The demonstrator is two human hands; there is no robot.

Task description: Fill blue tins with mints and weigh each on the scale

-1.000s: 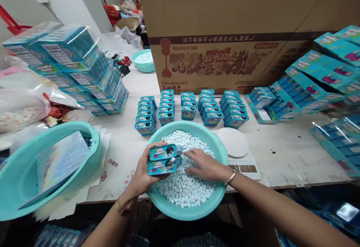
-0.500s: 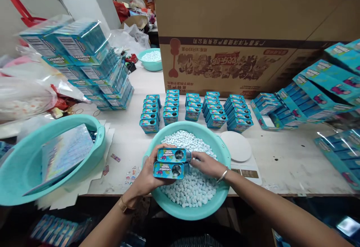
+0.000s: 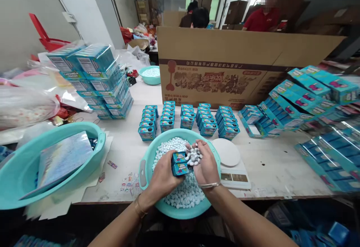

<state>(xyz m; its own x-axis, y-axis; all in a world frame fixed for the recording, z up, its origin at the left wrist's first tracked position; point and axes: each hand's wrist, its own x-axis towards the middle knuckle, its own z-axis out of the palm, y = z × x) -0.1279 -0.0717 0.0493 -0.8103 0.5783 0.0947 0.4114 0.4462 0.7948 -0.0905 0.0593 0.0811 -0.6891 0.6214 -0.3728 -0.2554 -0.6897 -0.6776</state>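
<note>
Two small blue candy boxes (image 3: 180, 168), printed "Caramelo Macizo", are held together in my left hand (image 3: 162, 177), their right ends toward my other hand. My right hand (image 3: 207, 164) is cupped around a handful of white candies (image 3: 194, 157), right beside the box ends. Fingers and candies partly hide those ends. Both hands are over a turquoise basin (image 3: 184, 213), where loose white candies (image 3: 184, 194) lie in a broad heap.
Behind the basin stand several rows of blue boxes (image 3: 208, 127). A white scale (image 3: 226, 152) is on the right, near display boxes (image 3: 298, 100). To the left are another turquoise basin (image 3: 17, 190) and wrapped stacks (image 3: 97, 78). A large carton (image 3: 197, 48) blocks the back; people are beyond.
My right hand has gone from the ends of the boxes to holding a cupped handful of candies beside them. My left hand still holds both boxes. The camera has tilted upward.
</note>
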